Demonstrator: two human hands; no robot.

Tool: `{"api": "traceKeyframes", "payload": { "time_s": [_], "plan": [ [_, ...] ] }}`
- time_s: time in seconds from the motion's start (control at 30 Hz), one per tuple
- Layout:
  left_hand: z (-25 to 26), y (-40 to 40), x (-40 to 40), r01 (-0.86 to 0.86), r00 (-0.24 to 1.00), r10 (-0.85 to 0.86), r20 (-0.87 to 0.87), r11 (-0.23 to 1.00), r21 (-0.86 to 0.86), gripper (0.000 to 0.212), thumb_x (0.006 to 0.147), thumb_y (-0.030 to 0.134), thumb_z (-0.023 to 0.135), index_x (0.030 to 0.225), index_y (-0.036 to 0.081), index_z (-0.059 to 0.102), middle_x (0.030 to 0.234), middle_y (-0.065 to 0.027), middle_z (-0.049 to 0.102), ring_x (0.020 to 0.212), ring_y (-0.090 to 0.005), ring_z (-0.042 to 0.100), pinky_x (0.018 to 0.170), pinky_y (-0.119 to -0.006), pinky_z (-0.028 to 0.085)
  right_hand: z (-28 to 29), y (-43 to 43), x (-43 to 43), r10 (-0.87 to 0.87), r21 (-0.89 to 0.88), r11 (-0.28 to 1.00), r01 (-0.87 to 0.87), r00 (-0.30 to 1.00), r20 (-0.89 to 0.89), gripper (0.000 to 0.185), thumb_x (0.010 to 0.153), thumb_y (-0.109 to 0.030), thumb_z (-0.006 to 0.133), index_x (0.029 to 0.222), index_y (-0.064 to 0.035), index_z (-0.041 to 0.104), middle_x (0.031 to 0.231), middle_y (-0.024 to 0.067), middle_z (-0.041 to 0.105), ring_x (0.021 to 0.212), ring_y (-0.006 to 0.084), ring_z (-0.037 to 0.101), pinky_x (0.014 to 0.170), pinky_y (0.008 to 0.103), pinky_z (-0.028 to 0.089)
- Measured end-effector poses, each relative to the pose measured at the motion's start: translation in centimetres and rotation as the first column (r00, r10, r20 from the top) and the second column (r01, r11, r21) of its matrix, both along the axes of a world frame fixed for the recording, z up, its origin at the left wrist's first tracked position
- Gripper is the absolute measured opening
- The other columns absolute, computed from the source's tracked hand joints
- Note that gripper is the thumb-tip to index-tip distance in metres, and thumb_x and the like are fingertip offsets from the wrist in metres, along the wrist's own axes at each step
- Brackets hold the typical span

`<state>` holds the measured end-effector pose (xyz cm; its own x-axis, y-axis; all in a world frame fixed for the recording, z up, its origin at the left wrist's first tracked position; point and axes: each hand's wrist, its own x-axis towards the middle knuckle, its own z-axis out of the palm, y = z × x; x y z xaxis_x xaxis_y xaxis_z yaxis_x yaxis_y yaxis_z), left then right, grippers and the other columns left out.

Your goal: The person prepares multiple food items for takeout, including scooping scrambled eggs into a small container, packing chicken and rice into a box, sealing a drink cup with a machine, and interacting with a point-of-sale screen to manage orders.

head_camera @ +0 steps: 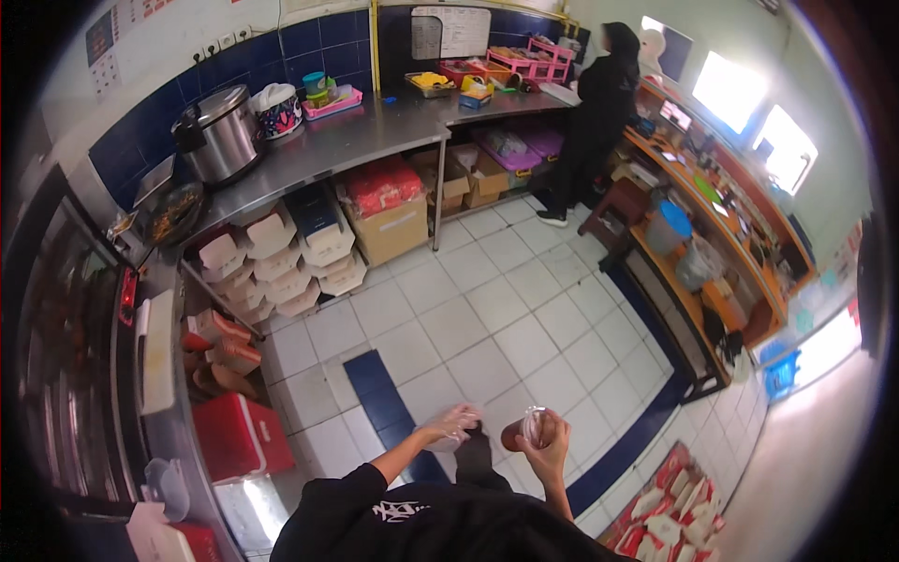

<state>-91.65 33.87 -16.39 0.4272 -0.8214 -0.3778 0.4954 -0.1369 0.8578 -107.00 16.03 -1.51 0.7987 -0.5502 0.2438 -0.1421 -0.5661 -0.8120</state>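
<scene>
My right hand [549,449] grips a clear plastic cup [534,425], with something brown showing at its left side. Clear, loose plastic film [444,441], apparently a disposable glove, covers my left hand [456,421]. Its fingers are slightly apart, and I make out no object in them. Both hands are held out in front of my black shirt [421,527], above the white tiled floor [449,323]. A short gap separates them, and the left one hangs over my dark trouser leg [481,456].
A steel counter [351,140] carries a large rice cooker [221,137]. Stacked paper boxes [284,260] and a red cooler box [242,435] stand at left. A person in black [597,112] stands by the far counter. At right are an orange shelf [758,281] and a stool [618,211].
</scene>
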Motion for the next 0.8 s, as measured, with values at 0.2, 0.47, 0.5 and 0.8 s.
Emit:
{"api": "traceKeyframes", "payload": {
  "time_s": [0.2, 0.47, 0.5, 0.8],
  "plan": [
    [-17.2, 9.0, 15.9, -0.447, 0.626, -0.056, 0.778, 0.791, 0.417, 0.023, 0.088, 0.028, 0.049, 0.097, 0.01, 0.059, 0.101, -0.0105, 0.062, 0.097, -0.0266, 0.058, 0.08, -0.043, 0.046, 1.3, -16.5, 29.5, 0.091, -0.051, 0.994, -0.095, 0.994, -0.067, 0.065, 0.057, -0.016, 0.081, 0.115, -0.0066, 0.053, 0.109, 0.0143, 0.049, 0.102, 0.0267, 0.051, 0.084, 0.0367, 0.046],
    [-14.9, 6.6, 36.4, -0.815, 0.569, 0.442, 0.693, 0.413, 0.405, 0.005, 0.083, 0.011, 0.055, 0.082, 0.007, 0.059, 0.067, -0.0007, 0.053, 0.063, -0.0149, 0.055, 0.055, -0.034, 0.046, 4.5, -33.3, 71.4, 0.184, -0.256, 0.953, -0.161, 0.981, 0.065, 0.061, 0.055, -0.016, 0.08, 0.11, -0.0076, 0.057, 0.107, 0.0132, 0.054, 0.101, 0.029, 0.051, 0.082, 0.0379, 0.046],
    [-15.0, 4.1, 41.6, -0.818, 0.566, 0.443, 0.695, 0.405, 0.408, 0.005, 0.083, 0.011, 0.055, 0.082, 0.007, 0.059, 0.067, -0.0007, 0.053, 0.063, -0.0149, 0.055, 0.055, -0.034, 0.046, 5.1, -34.4, 76.6, 0.191, -0.251, 0.953, -0.169, 0.979, 0.065, 0.061, 0.055, -0.016, 0.08, 0.11, -0.0076, 0.057, 0.107, 0.0132, 0.054, 0.101, 0.029, 0.051, 0.082, 0.0379, 0.046],
    [9.1, -34.8, 97.4, -0.757, 0.41, 0.448, 0.795, 0.653, 0.023, 0.053, 0.083, 0.017, 0.061, 0.129, 0.0, 0.04, 0.12, -0.0155, 0.051, 0.112, -0.0243, 0.05, 0.09, -0.035, 0.045, 6.3, -50.3, 116.8, -0.027, -0.168, 0.985, 0.038, 0.997, 0.067, 0.066, 0.057, -0.025, 0.081, 0.116, -0.0131, 0.053, 0.112, 0.0174, 0.048, 0.103, 0.0348, 0.052, 0.086, 0.042, 0.046]
  ]
}}
